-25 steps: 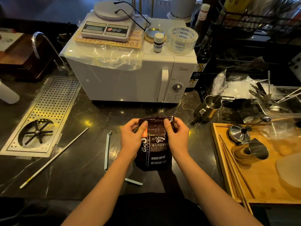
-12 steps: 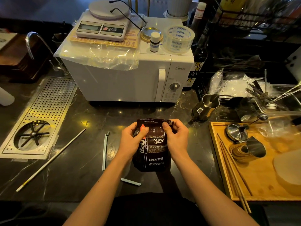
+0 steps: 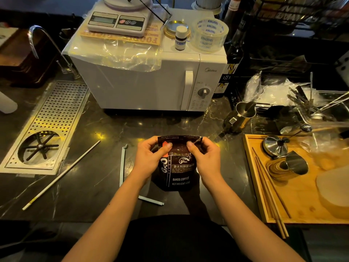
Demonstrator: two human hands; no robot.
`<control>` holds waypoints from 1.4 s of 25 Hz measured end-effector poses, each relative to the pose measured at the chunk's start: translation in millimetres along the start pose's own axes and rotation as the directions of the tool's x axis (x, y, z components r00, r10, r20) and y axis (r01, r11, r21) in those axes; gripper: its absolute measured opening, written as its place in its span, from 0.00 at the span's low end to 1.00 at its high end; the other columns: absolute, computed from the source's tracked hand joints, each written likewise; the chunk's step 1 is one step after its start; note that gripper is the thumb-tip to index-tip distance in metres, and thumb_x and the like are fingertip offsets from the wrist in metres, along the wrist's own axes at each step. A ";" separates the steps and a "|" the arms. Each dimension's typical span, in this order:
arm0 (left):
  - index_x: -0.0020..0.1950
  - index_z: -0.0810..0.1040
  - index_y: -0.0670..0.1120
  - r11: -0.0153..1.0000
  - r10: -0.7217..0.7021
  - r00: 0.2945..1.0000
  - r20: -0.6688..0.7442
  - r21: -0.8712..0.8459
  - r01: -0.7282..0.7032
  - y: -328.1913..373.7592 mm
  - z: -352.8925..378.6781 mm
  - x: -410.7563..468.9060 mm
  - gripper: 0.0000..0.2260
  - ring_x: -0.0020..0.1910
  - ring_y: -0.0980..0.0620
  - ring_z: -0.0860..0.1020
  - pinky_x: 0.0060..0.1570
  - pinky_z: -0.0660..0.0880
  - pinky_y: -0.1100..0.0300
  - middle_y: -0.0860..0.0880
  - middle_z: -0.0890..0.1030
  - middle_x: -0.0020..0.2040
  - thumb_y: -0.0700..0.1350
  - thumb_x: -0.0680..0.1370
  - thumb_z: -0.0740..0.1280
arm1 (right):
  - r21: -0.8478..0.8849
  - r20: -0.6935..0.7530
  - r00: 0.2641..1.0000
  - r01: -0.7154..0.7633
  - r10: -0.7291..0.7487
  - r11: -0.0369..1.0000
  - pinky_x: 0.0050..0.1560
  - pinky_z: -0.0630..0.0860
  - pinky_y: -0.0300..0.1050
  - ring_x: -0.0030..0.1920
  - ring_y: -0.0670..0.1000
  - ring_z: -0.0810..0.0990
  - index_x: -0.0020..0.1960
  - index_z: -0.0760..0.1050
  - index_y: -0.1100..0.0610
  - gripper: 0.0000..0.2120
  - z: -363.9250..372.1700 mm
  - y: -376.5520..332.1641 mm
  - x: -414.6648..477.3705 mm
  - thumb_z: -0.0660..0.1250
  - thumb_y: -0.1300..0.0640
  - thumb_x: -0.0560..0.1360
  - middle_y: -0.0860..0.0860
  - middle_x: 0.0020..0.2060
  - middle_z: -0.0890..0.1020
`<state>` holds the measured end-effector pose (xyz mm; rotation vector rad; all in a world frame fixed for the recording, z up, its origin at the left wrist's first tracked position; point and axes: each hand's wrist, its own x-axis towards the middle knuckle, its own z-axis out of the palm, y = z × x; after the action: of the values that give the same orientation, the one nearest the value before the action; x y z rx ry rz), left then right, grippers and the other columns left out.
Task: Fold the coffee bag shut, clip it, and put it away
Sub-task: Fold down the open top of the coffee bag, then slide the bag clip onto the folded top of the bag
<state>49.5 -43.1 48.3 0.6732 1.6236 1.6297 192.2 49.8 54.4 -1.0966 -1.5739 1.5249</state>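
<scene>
Coffee bag (image 3: 177, 167) stands upright at centre frame on the desk (image 3: 90, 186). Left hand (image 3: 149, 159) and right hand (image 3: 205, 159) pinch its top corners, fingers closed on them, apparently to start the fold. Clip (image 3: 122, 165) lies just left, unused.

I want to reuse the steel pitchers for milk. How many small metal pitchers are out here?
2. One steel pitcher stands on the dark counter right of the microwave; a second pitcher lies tipped on the wooden tray. More may be hidden in the cluttered bin behind.

Scale (image 3: 120, 16) cropped above; clip (image 3: 122, 165) partly hidden (by forearm).
</scene>
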 end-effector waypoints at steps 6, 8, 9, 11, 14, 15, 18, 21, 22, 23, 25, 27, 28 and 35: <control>0.52 0.83 0.40 0.995 -0.011 0.995 -0.100 -0.105 0.000 7.2 -10.3 -20.4 0.11 0.45 0.53 0.84 0.44 0.80 0.60 0.48 0.85 0.43 0.32 0.72 0.72 | -0.023 0.064 0.994 0.087 -0.085 0.996 0.48 0.80 0.48 0.45 0.50 0.84 0.46 0.81 0.54 0.05 7.6 -12.4 -15.6 0.70 0.63 0.75 0.50 0.40 0.85; 0.54 0.82 0.40 0.995 0.022 0.986 -0.163 -0.096 -0.038 17.1 -20.7 -26.5 0.12 0.45 0.54 0.83 0.46 0.80 0.60 0.47 0.85 0.45 0.31 0.71 0.71 | -0.041 0.110 0.986 0.130 -0.125 0.991 0.52 0.80 0.48 0.48 0.48 0.83 0.48 0.81 0.54 0.06 18.8 -23.5 -17.2 0.70 0.64 0.74 0.48 0.42 0.85; 0.54 0.82 0.42 0.994 0.054 0.981 -0.187 -0.079 -0.070 23.4 -27.7 -29.7 0.13 0.46 0.56 0.83 0.45 0.80 0.61 0.47 0.84 0.46 0.31 0.71 0.71 | -0.047 0.140 0.979 0.156 -0.148 0.987 0.54 0.80 0.49 0.50 0.47 0.83 0.50 0.82 0.53 0.07 25.8 -29.5 -17.7 0.70 0.63 0.74 0.47 0.45 0.85; 0.51 0.83 0.46 0.991 0.115 0.965 -0.235 -0.044 -0.129 36.3 -44.7 -36.0 0.13 0.47 0.57 0.83 0.44 0.79 0.65 0.48 0.84 0.48 0.31 0.72 0.71 | -0.045 0.205 0.959 0.208 -0.195 0.977 0.59 0.79 0.49 0.55 0.46 0.82 0.56 0.81 0.54 0.10 41.2 -40.5 -18.8 0.70 0.62 0.75 0.47 0.50 0.84; 0.54 0.82 0.41 0.979 0.188 0.916 -0.355 -0.002 -0.202 48.7 -77.4 -45.7 0.13 0.46 0.58 0.83 0.46 0.78 0.66 0.51 0.85 0.45 0.31 0.72 0.71 | -0.024 0.289 0.918 0.290 -0.271 0.957 0.64 0.75 0.48 0.61 0.46 0.79 0.63 0.76 0.55 0.15 66.5 -49.3 -18.9 0.69 0.60 0.76 0.48 0.57 0.82; 0.56 0.81 0.39 0.977 0.195 0.892 -0.407 0.003 -0.212 50.7 -88.2 -49.6 0.13 0.45 0.58 0.83 0.45 0.77 0.66 0.54 0.85 0.43 0.32 0.72 0.71 | -0.023 0.305 0.911 0.299 -0.278 0.954 0.65 0.74 0.46 0.62 0.46 0.78 0.65 0.74 0.55 0.17 74.7 -48.6 -19.0 0.69 0.59 0.77 0.49 0.59 0.81; 0.48 0.86 0.49 0.973 0.188 0.823 -0.536 -0.014 -0.231 52.7 -120.9 -64.9 0.13 0.42 0.60 0.82 0.44 0.77 0.67 0.58 0.85 0.38 0.32 0.72 0.71 | -0.120 0.341 0.903 0.318 -0.262 0.940 0.64 0.74 0.42 0.62 0.44 0.77 0.66 0.72 0.55 0.18 99.3 -32.1 -22.9 0.68 0.57 0.77 0.50 0.60 0.79; 0.42 0.86 0.56 0.966 0.204 0.773 -0.601 -0.003 -0.257 49.8 -150.7 -79.5 0.17 0.43 0.60 0.82 0.46 0.78 0.65 0.59 0.85 0.38 0.32 0.72 0.71 | -0.323 0.482 0.841 0.431 -0.245 0.843 0.60 0.76 0.47 0.58 0.46 0.77 0.66 0.72 0.55 0.18 119.9 0.2 -32.1 0.67 0.53 0.77 0.51 0.58 0.78; 0.42 0.86 0.55 0.964 0.204 0.756 -0.622 -0.008 -0.266 46.9 -160.6 -83.8 0.17 0.43 0.59 0.82 0.46 0.78 0.64 0.58 0.86 0.39 0.32 0.72 0.71 | -0.381 0.551 0.806 0.472 -0.214 0.795 0.58 0.76 0.49 0.57 0.47 0.77 0.66 0.72 0.55 0.19 125.6 11.1 -35.8 0.68 0.51 0.77 0.50 0.57 0.78; 0.43 0.86 0.54 0.963 0.198 0.738 -0.646 -0.013 -0.269 43.5 -170.6 -88.2 0.16 0.43 0.59 0.82 0.46 0.79 0.63 0.58 0.86 0.39 0.32 0.72 0.72 | -0.433 0.616 0.768 0.516 -0.176 0.739 0.57 0.77 0.50 0.57 0.49 0.76 0.66 0.72 0.53 0.21 131.7 20.8 -39.4 0.68 0.49 0.76 0.50 0.57 0.77; 0.46 0.86 0.50 0.969 0.166 0.703 -0.692 -0.019 -0.247 36.4 -186.3 -95.9 0.12 0.44 0.56 0.82 0.48 0.79 0.60 0.57 0.86 0.40 0.33 0.71 0.73 | -0.520 0.706 0.701 0.610 -0.100 0.598 0.54 0.76 0.51 0.55 0.52 0.75 0.67 0.71 0.51 0.24 139.0 35.9 -44.0 0.68 0.43 0.74 0.50 0.54 0.76; 0.50 0.84 0.43 0.976 0.132 0.677 -0.724 -0.024 -0.215 28.9 -199.2 -103.0 0.10 0.46 0.53 0.81 0.50 0.79 0.57 0.56 0.86 0.40 0.34 0.71 0.73 | -0.577 0.756 0.654 0.671 -0.006 0.465 0.52 0.73 0.49 0.53 0.53 0.73 0.68 0.70 0.47 0.27 144.2 42.3 -47.3 0.68 0.39 0.73 0.50 0.52 0.74; 0.51 0.84 0.42 0.979 0.124 0.673 -0.729 -0.023 -0.205 27.0 -204.0 -105.9 0.10 0.46 0.53 0.81 0.51 0.79 0.56 0.56 0.86 0.40 0.34 0.71 0.73 | -0.591 0.772 0.634 0.689 0.044 0.419 0.51 0.72 0.49 0.53 0.53 0.72 0.68 0.69 0.46 0.28 146.9 43.1 -48.6 0.67 0.37 0.72 0.50 0.52 0.73; 0.54 0.81 0.38 0.982 0.086 0.690 -0.719 -0.055 -0.180 11.9 -212.1 -108.0 0.12 0.48 0.51 0.80 0.48 0.78 0.61 0.52 0.84 0.41 0.35 0.70 0.73 | -0.632 0.769 0.603 0.669 0.213 0.390 0.48 0.76 0.50 0.55 0.56 0.79 0.61 0.73 0.50 0.15 154.5 43.0 -51.0 0.66 0.46 0.77 0.51 0.54 0.77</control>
<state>-55.1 -256.9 59.6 0.0561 2.0049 2.2610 78.8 -63.3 2.9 -0.4960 -3.2915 0.7765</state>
